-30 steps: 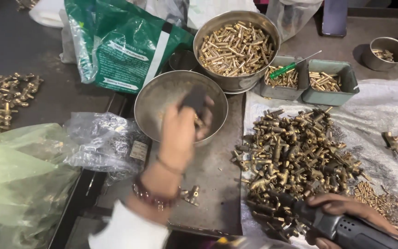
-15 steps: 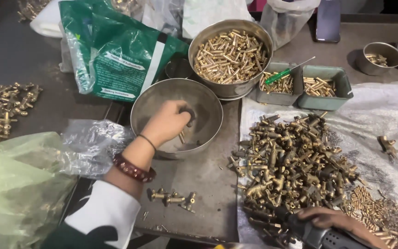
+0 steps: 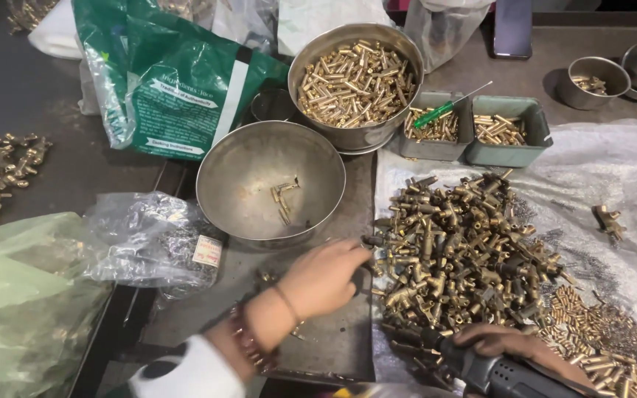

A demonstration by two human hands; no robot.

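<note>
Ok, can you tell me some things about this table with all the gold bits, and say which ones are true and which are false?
1. The left hand reaches toward the pile of brass fittings. True.
2. The near bowl is full to the top. False: it holds only a few small brass pieces.
3. The right hand holds a dark power tool. True.
4. A green screwdriver lies across a grey tray. True.
5. The far bowl is empty. False: it is heaped with small brass pins.
6. The green bag lies to the right of the trays. False: it lies to the left, behind the near bowl.
</note>
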